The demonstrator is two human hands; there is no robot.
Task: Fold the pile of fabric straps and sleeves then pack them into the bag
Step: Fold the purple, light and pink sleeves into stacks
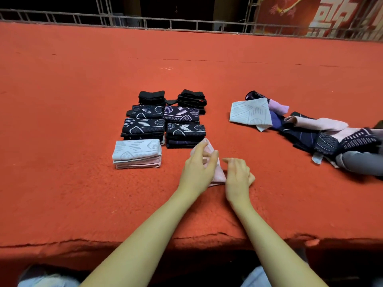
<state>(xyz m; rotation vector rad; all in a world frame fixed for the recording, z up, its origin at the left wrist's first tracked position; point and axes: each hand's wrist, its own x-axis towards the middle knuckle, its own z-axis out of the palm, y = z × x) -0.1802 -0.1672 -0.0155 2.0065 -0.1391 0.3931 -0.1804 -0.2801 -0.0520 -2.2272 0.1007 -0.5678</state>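
A pink sleeve (218,172) lies partly folded on the red cloth in front of me. My left hand (196,168) pinches its upper edge between thumb and fingers. My right hand (238,175) rests on its right side, fingers curled, pressing it down. Beyond my left hand stand neat folded stacks: a white and pink stack (136,154), dark patterned stacks (143,128) (185,133) and black strap stacks (151,98) (191,100). An unfolded pile of sleeves (310,129), white, pink, navy and grey, sprawls at the right. No bag is in view.
The red cloth-covered table (83,100) runs wide, with its front edge near my knees. A metal railing (170,23) lines the far edge. A red and white banner (331,15) hangs at the back right.
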